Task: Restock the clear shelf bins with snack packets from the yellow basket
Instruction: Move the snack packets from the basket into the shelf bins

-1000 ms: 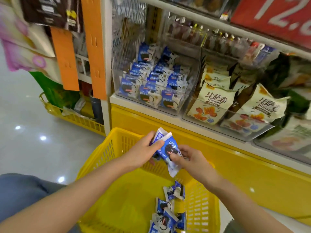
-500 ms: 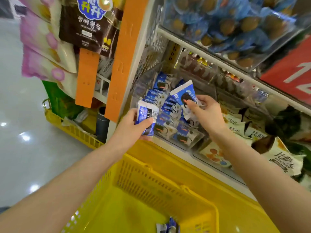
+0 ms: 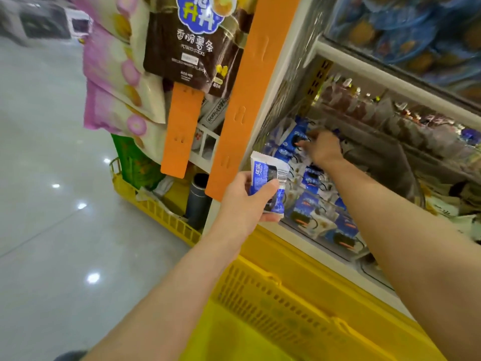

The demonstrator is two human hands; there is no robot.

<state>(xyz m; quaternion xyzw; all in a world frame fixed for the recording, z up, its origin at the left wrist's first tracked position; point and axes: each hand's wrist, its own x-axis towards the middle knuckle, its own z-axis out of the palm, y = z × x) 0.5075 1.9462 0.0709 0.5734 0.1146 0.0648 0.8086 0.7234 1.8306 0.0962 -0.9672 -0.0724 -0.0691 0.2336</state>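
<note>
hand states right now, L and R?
Left hand: holds a blue snack packet.
Right hand: inside the clear bin, at the stocked packets; grip cannot be told, blurred.

Bright shop light, smeary frame
White glare spots dot the glossy floor; the right hand and the blue packets up top are smeared, the snack packet in the left hand looks fairly sharp, and the edges bend fisheye-style.
</note>
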